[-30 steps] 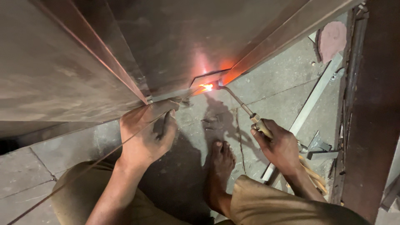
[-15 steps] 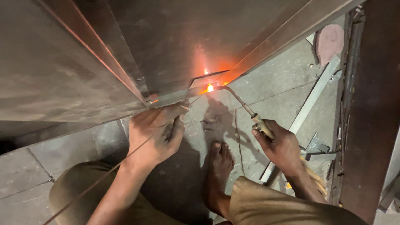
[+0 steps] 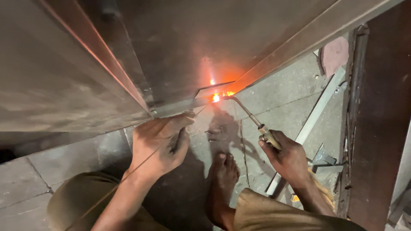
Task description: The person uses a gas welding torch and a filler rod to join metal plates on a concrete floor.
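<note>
Torch [image 3: 250, 116] sat in my right hand [image 3: 287, 157], fingers wrapped round its wooden grip, thin bent tube reaching up and left. Its flame [image 3: 216, 97] burned orange right at the lower edge of the big sheet-metal panel [image 3: 214, 38], where a narrow metal strip [image 3: 216, 87] met the panel's folded rim. Glow spread up the metal just above that spot.

My left hand [image 3: 159, 145] was curled shut around a thin rod [image 3: 177, 141], fingertips pressed up against the panel's bottom edge, left of the flame and apart from it. Rod's far end was hidden; I could not tell where it stopped.

The panel leaned overhead, filling most of the upper view, a raised seam [image 3: 113, 64] running diagonally down it.

Below: concrete floor [image 3: 282, 98], my bare foot [image 3: 222, 179] planted between the two hands. A long pale metal bar [image 3: 314, 115] lay on the floor to the right, beside a dark upright frame [image 3: 379, 128]. Small metal bracket [image 3: 323, 160] near my right wrist.
</note>
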Tool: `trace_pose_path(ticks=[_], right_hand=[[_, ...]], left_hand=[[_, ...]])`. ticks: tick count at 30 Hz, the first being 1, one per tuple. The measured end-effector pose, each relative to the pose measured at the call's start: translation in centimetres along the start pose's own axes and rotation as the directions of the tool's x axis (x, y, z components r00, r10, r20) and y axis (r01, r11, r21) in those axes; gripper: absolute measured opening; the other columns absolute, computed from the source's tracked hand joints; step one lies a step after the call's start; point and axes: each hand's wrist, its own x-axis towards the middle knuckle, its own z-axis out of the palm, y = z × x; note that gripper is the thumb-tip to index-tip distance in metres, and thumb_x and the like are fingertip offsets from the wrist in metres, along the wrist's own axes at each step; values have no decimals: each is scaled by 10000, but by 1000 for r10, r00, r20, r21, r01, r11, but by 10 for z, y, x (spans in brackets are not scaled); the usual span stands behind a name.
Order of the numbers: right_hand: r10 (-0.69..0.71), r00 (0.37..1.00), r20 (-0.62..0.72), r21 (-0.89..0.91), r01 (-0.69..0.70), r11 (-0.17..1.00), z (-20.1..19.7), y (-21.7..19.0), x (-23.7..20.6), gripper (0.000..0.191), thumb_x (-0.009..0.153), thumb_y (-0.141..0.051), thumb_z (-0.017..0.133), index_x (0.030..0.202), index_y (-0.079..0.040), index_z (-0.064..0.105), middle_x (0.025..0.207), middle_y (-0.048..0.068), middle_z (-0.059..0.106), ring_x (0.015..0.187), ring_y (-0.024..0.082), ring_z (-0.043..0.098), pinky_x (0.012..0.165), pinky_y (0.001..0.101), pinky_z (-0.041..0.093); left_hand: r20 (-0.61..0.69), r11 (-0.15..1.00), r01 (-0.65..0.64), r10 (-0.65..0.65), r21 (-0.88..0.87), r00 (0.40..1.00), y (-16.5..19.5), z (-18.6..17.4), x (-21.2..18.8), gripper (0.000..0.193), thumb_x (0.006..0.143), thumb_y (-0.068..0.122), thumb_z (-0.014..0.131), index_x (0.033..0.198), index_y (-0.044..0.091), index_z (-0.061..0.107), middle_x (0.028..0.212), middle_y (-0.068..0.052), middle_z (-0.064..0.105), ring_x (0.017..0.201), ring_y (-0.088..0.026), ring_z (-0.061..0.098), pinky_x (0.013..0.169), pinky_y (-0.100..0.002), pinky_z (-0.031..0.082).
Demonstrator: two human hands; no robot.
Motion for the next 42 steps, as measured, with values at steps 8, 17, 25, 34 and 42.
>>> trace_pose_path(ticks=[8, 17, 25, 34, 42], right_hand=[[5, 1000, -6, 55, -5, 998, 0, -2, 1, 256, 910, -238, 739, 1092, -65, 690, 785, 128, 748, 649, 299, 736, 570, 374, 558], [64, 998, 19, 48, -65, 997, 0, -3, 2, 294, 888, -233, 754, 1115, -56, 696, 757, 138, 736, 601, 284, 722, 549, 369, 548], [61, 998, 28, 63, -63, 996, 0, -2, 3, 287, 900, -234, 748, 1119, -56, 695, 761, 137, 732, 616, 278, 726, 559, 362, 549], [80, 996, 45, 61, -82, 995, 0, 1, 2, 292, 891, -241, 753, 1108, -55, 693, 757, 137, 730, 619, 278, 733, 555, 363, 549], [92, 994, 51, 55, -94, 994, -1, 5, 5, 317, 869, -257, 780, 1109, -64, 704, 729, 156, 718, 608, 277, 732, 567, 363, 554]], left_hand=[[-4, 1000, 14, -14, 14, 1000, -3, 2, 0, 284, 823, -11, 729, 1068, 119, 670, 982, -41, 757, 761, -215, 721, 702, -344, 570], [-5, 1000, 19, -19, -15, 1000, -5, 3, -1, 292, 821, -11, 722, 1083, 106, 664, 950, -32, 756, 690, -200, 692, 662, -338, 553], [1, 999, 36, -36, -13, 999, -5, 3, 0, 266, 816, -11, 733, 1054, 96, 681, 947, -32, 759, 675, -186, 690, 640, -327, 552], [-9, 999, 38, -39, -21, 999, -6, 3, -1, 291, 815, 7, 742, 1078, 107, 666, 1009, -43, 758, 734, -207, 710, 673, -328, 563], [25, 996, 90, -90, -10, 996, -6, 3, 0, 283, 800, -5, 742, 1059, 101, 698, 873, -28, 736, 619, -195, 659, 610, -339, 537]])
